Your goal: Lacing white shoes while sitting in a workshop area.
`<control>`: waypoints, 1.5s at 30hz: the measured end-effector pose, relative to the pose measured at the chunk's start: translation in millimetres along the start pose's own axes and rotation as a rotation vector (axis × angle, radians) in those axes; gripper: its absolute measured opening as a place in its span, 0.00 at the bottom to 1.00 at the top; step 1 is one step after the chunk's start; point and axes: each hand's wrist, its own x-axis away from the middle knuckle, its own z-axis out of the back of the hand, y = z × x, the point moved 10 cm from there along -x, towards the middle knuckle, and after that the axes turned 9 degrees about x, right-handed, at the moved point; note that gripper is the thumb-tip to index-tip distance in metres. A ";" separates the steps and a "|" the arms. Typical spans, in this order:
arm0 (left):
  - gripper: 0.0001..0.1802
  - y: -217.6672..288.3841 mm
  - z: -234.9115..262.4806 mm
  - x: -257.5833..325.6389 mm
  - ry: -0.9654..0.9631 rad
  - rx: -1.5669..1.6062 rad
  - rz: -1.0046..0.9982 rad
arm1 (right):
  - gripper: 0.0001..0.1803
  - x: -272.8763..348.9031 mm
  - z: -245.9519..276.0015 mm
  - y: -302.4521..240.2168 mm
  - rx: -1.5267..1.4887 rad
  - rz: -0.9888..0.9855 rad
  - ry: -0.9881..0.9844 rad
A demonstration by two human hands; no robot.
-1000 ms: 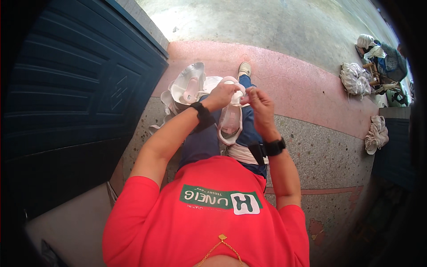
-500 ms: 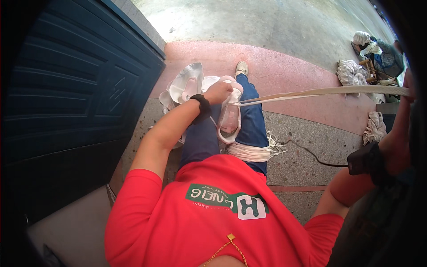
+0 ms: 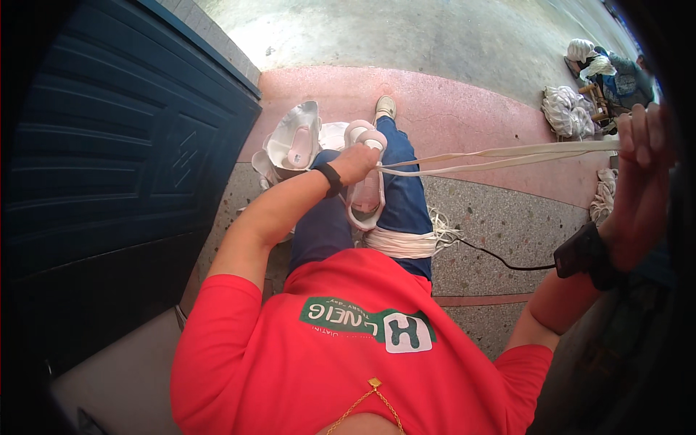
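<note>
A white shoe upper (image 3: 366, 194) lies across my lap on my blue trousers. My left hand (image 3: 357, 161) grips its top end and holds it down. A white lace (image 3: 500, 155) runs taut from the shoe out to the far right. My right hand (image 3: 639, 145) is raised there and pinches the lace's end. A bundle of white laces (image 3: 406, 243) rests on my right thigh. Each wrist wears a black band.
A dark blue panelled door (image 3: 123, 167) stands at the left. More white shoe uppers (image 3: 293, 141) lie on the floor beyond my knees. White bundles (image 3: 569, 110) and a seated person (image 3: 616, 72) are at the far right. A black cable (image 3: 500, 259) crosses the speckled floor.
My right hand left the shoe and swung far out to the right, drawing the lace long and tight. My left hand stayed on the shoe.
</note>
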 end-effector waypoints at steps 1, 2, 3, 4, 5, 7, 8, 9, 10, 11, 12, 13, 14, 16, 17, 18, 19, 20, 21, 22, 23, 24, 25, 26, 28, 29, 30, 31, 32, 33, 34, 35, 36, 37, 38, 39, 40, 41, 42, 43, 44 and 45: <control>0.12 -8.1 1.0 0.9 0.011 0.057 -0.003 | 0.15 4.7 -2.0 3.8 0.055 -0.022 -0.010; 0.13 -23.6 9.3 5.2 0.053 0.191 0.015 | 0.17 10.3 -0.1 10.4 0.114 -0.042 0.001; 0.13 -33.5 11.7 8.4 0.053 0.294 0.049 | 0.18 16.4 2.4 18.2 0.171 -0.065 0.011; 0.14 -42.1 15.0 11.2 0.058 0.398 0.082 | 0.19 25.1 9.4 28.6 0.233 -0.086 0.045; 0.14 -48.8 11.7 12.6 0.022 0.473 0.130 | 0.19 35.0 13.2 47.7 0.291 -0.131 0.063; 0.13 -55.5 12.8 16.6 0.049 0.493 0.175 | 0.19 48.7 18.4 98.9 0.368 -0.225 0.058; 0.13 -55.1 12.9 13.9 0.056 0.508 0.181 | 0.18 59.6 8.9 127.9 0.418 -0.329 0.029; 0.13 -53.1 16.0 10.9 0.080 0.476 0.191 | 0.17 69.3 -8.6 159.6 0.443 -0.414 -0.060; 0.13 -44.5 18.5 4.4 0.093 0.429 0.155 | 0.14 90.2 -12.7 199.2 0.422 -0.508 -0.089; 0.12 -35.3 20.8 -2.4 0.107 0.382 0.119 | 0.12 114.1 -18.7 237.0 0.443 -0.645 -0.131; 0.12 -21.1 22.9 -11.3 0.114 0.316 0.045 | 0.12 142.6 -19.6 278.6 0.507 -0.809 -0.182; 0.12 -10.3 20.2 -16.8 0.088 0.232 0.010 | 0.13 163.7 -27.8 312.8 0.569 -0.840 -0.224; 0.11 0.5 17.7 -22.0 0.065 0.148 -0.026 | 0.13 185.1 -35.9 347.3 0.632 -0.870 -0.267; 0.11 20.2 0.0 -29.6 -0.076 -0.079 -0.045 | 0.14 205.9 -58.4 386.3 0.797 -0.518 -0.365; 0.11 27.9 -9.3 -32.6 -0.151 -0.209 -0.061 | 0.15 218.6 -68.7 402.1 0.849 -0.399 -0.385; 0.11 26.2 -14.5 -35.3 -0.187 -0.253 -0.046 | 0.15 230.0 -77.4 417.5 0.842 -0.398 -0.374; 0.11 22.4 -19.3 -37.2 -0.223 -0.296 -0.028 | 0.15 235.8 -84.6 426.1 0.859 -0.431 -0.399; 0.12 18.3 -23.6 -38.6 -0.259 -0.339 -0.013 | 0.15 240.9 -90.8 434.3 0.880 -0.463 -0.424; 0.12 12.7 -26.5 -39.5 -0.269 -0.319 0.015 | 0.15 244.9 -95.8 441.3 0.927 -0.529 -0.485; 0.12 7.4 -29.5 -40.1 -0.280 -0.300 0.043 | 0.15 247.4 -101.1 441.2 0.955 -0.540 -0.510; 0.12 2.5 -32.4 -41.1 -0.290 -0.282 0.069 | 0.15 251.4 -107.2 440.4 0.982 -0.552 -0.533; 0.12 0.2 -37.3 -44.8 -0.320 -0.291 0.083 | 0.14 253.5 -111.8 438.3 1.012 -0.567 -0.555; 0.12 -1.2 -42.0 -47.0 -0.348 -0.298 0.099 | 0.14 250.6 -123.2 425.4 1.033 -0.528 -0.607; 0.12 -2.7 -46.7 -47.5 -0.376 -0.305 0.116 | 0.12 252.0 -136.3 421.8 1.053 -0.471 -0.640; 0.13 0.2 -53.3 -48.0 -0.396 -0.303 0.079 | 0.10 254.1 -161.0 411.7 1.097 -0.354 -0.693; 0.13 -0.2 -53.5 -46.9 -0.385 -0.282 0.070 | 0.09 255.8 -173.2 407.5 1.116 -0.322 -0.711; 0.13 2.2 -52.4 -47.1 -0.377 -0.262 0.056 | 0.08 256.2 -178.7 403.2 1.125 -0.291 -0.723; 0.13 3.6 -49.0 -46.2 -0.348 -0.218 0.048 | 0.07 256.6 -184.8 399.2 1.134 -0.260 -0.736; 0.13 4.6 -45.2 -45.3 -0.319 -0.175 0.041 | 0.06 257.5 -193.1 395.4 1.141 -0.229 -0.748; 0.14 -1.6 -39.1 -47.0 -0.239 -0.015 0.056 | 0.06 256.7 -191.8 388.3 1.119 -0.202 -0.758; 0.14 -13.6 -32.0 -48.9 -0.156 0.142 0.072 | 0.06 253.5 -186.4 380.6 1.096 -0.190 -0.773; 0.15 -30.1 -24.2 -48.8 -0.085 0.251 0.101 | 0.06 249.2 -172.5 372.6 1.078 -0.209 -0.779; 0.15 -42.1 -14.2 -49.4 -0.014 0.363 0.116 | 0.06 242.9 -155.2 363.6 1.066 -0.241 -0.786; 0.15 -54.7 -1.5 -44.6 0.041 0.429 0.148 | 0.07 234.7 -136.3 352.4 1.066 -0.280 -0.783; 0.15 -64.6 6.2 -36.9 0.061 0.479 0.188 | 0.07 220.9 -116.3 334.4 1.094 -0.311 -0.758; 0.14 -77.3 15.2 -25.4 0.090 0.528 0.236 | 0.08 202.8 -98.2 313.3 1.118 -0.327 -0.731; 0.15 -90.4 22.5 -9.1 0.090 0.559 0.301 | 0.09 179.5 -83.2 285.8 1.148 -0.318 -0.698; 0.15 -97.1 27.1 3.8 0.087 0.586 0.351 | 0.09 153.6 -68.6 254.9 1.169 -0.307 -0.665; 0.15 -101.9 32.1 15.2 0.082 0.612 0.396 | 0.09 126.6 -52.8 219.4 1.257 -0.245 -0.557; 0.15 -105.4 36.9 30.2 0.087 0.629 0.439 | 0.11 98.5 -42.5 184.8 1.248 -0.077 -0.447; 0.15 -109.8 38.9 41.2 0.090 0.648 0.464 | 0.14 76.1 -21.1 154.5 1.185 -0.027 -0.283; 0.15 -116.4 38.4 52.8 0.091 0.669 0.495 | 0.14 57.0 -2.2 126.0 0.899 -0.158 -0.160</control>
